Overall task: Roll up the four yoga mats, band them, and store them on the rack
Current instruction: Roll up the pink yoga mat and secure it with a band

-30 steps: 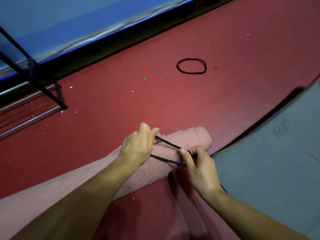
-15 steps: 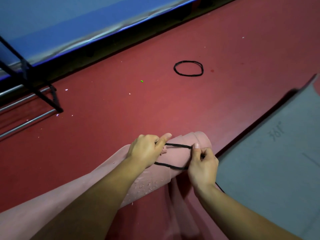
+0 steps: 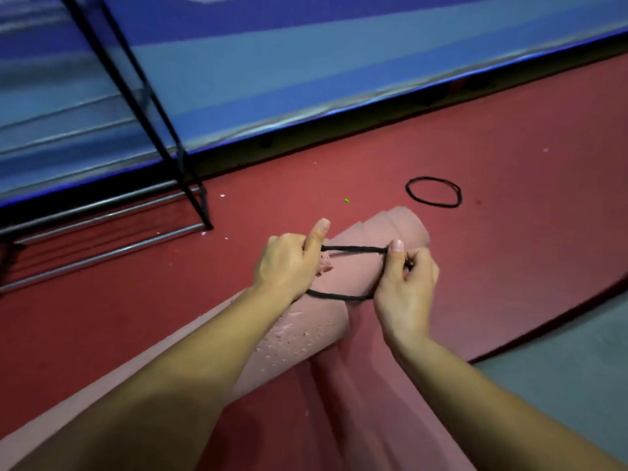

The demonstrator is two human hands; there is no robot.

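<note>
A rolled pink yoga mat [image 3: 353, 277] lies slanted on the red floor, its end pointing up and right. A black elastic band [image 3: 353, 248] is stretched across the roll near that end. My left hand [image 3: 289, 263] grips the band's left side, thumb up. My right hand [image 3: 406, 280] pinches its right side between thumb and fingers. Both hands sit on top of the roll. A second black band [image 3: 434, 192] lies loose on the floor beyond the mat's end.
A black-framed rack [image 3: 159, 137] with metal rails [image 3: 102, 249] stands at the upper left by a blue wall pad [image 3: 306, 62]. A flat grey mat [image 3: 577, 385] lies at the right. The red floor [image 3: 509, 147] stretches ahead.
My hands have spread the band wider and carried it toward the roll's end. The camera has tilted up, so the rack and blue pad show more.
</note>
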